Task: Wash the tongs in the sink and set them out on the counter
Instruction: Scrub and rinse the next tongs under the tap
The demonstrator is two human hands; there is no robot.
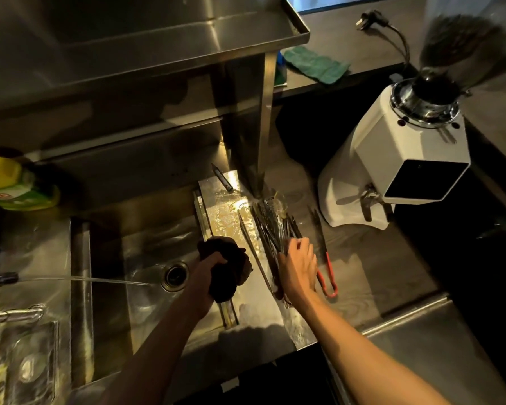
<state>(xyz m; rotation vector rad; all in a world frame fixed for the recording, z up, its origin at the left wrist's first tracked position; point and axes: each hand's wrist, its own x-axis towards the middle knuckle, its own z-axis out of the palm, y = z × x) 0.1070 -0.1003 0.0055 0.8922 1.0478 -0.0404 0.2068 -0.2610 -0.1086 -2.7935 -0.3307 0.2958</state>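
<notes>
A: The right hand (298, 266) covers the handles of the tongs (270, 226); how many lie there?
B: Cannot tell. Right of them, the coffee grinder (392, 159) has a blurred hopper, cut off by the frame.

Scanning for text from my end — almost nothing legible. The yellow-green soap bottle (13, 185) at the left edge has a label w/ a small red mark, looks like printed characters, but too blurred & tiny for me to read. The white grinder (392, 159) shows no brand or numbers I can make out; its dark front panel is blank from here. No signs or digits that I can read anywhere else.
</notes>
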